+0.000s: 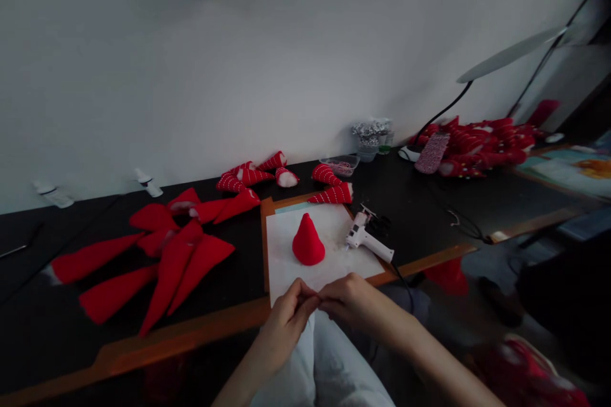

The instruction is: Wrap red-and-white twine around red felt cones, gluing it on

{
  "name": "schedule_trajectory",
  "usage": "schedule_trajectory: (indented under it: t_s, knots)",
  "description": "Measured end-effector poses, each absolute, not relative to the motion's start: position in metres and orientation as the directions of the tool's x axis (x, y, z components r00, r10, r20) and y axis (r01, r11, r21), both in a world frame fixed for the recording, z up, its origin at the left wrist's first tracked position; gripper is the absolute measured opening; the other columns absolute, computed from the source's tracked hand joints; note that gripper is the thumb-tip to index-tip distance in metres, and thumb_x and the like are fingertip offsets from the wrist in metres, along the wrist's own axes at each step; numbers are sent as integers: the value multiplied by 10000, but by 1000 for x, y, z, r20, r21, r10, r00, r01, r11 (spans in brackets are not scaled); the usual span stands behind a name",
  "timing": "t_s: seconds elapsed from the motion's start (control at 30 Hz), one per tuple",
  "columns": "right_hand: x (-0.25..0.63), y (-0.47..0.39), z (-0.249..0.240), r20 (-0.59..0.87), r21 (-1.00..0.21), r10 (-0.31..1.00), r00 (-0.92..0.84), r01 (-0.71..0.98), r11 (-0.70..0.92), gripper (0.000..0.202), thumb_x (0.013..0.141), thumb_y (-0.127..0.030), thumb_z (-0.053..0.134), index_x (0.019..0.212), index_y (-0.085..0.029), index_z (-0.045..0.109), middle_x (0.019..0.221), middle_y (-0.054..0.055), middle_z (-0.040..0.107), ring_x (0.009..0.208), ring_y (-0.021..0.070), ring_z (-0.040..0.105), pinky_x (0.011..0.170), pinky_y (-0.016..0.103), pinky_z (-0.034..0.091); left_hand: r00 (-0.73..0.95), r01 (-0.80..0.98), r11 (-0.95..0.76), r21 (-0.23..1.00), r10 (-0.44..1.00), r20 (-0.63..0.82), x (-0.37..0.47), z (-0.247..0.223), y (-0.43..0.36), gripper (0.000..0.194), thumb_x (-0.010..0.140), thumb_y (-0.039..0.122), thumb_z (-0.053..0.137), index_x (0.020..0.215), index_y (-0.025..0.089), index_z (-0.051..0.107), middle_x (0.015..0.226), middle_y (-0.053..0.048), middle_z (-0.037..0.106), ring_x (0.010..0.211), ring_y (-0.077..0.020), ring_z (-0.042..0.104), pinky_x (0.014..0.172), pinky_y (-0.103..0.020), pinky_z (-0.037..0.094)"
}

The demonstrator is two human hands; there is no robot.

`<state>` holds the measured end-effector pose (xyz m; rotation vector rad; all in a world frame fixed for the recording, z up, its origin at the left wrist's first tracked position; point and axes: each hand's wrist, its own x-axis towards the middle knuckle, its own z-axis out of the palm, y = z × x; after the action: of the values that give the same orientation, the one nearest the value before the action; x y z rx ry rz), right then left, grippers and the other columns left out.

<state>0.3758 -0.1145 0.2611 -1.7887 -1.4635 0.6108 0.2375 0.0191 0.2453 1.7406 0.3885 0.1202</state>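
Observation:
A red cone-shaped felt hat [308, 243] stands upright on a white sheet [281, 280] just beyond my hands. My left hand [292, 313] and my right hand [347, 296] meet at the fingertips over the sheet's near edge, both pinched closed. Whatever lies between the fingertips is hidden or too small to make out. Right of the cone, a white hot glue gun [367, 240] rests on the sheet with its nozzle toward the cone, and its cord drops over the table edge.
Plain red cones [174, 261] are heaped at the left. Stitched red cones [238, 176] lie along the back, near a clear tray [340, 165] and a tub of silvery bits [370, 140]. A lamp [510, 56] leans over a red pile [482, 146]. White bottles [149, 183] stand by the wall.

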Motion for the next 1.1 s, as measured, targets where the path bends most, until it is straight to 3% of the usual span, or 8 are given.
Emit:
schedule_trajectory:
  t_s: [0.13, 0.33, 0.57, 0.73, 0.83, 0.93, 1.0, 1.1]
  knots:
    - [376, -108, 255, 111, -765, 885, 452, 607, -214, 89, 839, -200, 700, 774, -143, 721, 667, 25, 682, 625, 142, 608, 590, 228, 411, 928, 180, -173, 968, 356, -108, 244, 251, 24, 354, 889, 490, 552, 727, 189, 463, 629, 57, 390, 577, -98, 354, 544, -215, 287]
    - [381, -114, 265, 285, -807, 906, 313, 589, 50, 201, 952, -151, 528, 951, -165, 728, 824, 34, 703, 692, 117, 616, 686, 219, 463, 937, 140, -184, 973, 343, -70, 251, 260, 33, 309, 828, 469, 636, 782, 163, 622, 605, 43, 444, 559, -96, 367, 515, -207, 273]
    - [385, -107, 260, 419, -839, 773, 476, 529, 130, 195, 914, -307, 626, 861, -153, 733, 712, 39, 703, 600, 123, 639, 569, 212, 481, 898, 34, -464, 885, 403, 176, 260, 265, 42, 229, 856, 399, 655, 852, 195, 760, 578, 21, 583, 508, -91, 399, 499, -215, 299]
    - [397, -88, 270, 485, -854, 650, 585, 477, 208, 219, 896, -339, 644, 841, -139, 713, 627, 24, 670, 540, 120, 619, 520, 215, 473, 852, -98, -496, 863, 406, 330, 288, 282, 57, 185, 834, 375, 696, 848, 202, 760, 671, -2, 684, 559, -110, 519, 541, -211, 384]
    - [405, -74, 276, 458, -886, 595, 661, 389, 250, 208, 869, -347, 679, 822, -146, 703, 623, 18, 656, 533, 117, 593, 512, 218, 468, 807, -171, -563, 809, 391, 443, 304, 290, 67, 145, 835, 326, 691, 806, 193, 741, 616, 20, 602, 539, -94, 467, 530, -208, 357]
    - [413, -60, 272, 406, -914, 602, 688, 287, 288, 210, 863, -358, 686, 819, -153, 689, 605, 6, 634, 514, 112, 572, 495, 213, 459, 723, -186, -624, 759, 436, 535, 316, 285, 76, 124, 836, 296, 692, 775, 192, 723, 515, 67, 375, 488, -74, 336, 490, -207, 282]
    - [417, -52, 264, 429, -902, 567, 703, 299, 312, 185, 871, -348, 678, 871, -163, 691, 718, 29, 674, 601, 127, 614, 540, 219, 493, 657, -210, -628, 749, 477, 584, 323, 276, 82, 112, 832, 289, 703, 771, 198, 724, 513, 74, 315, 485, -71, 311, 481, -204, 264]
    - [423, -43, 247, 517, -855, 498, 697, 397, 332, 278, 851, -311, 710, 1105, -204, 670, 1071, 78, 693, 951, 186, 660, 741, 268, 553, 563, -306, -590, 747, 521, 642, 329, 262, 90, 86, 809, 272, 734, 762, 201, 726, 644, 42, 482, 536, -60, 391, 507, -187, 325]
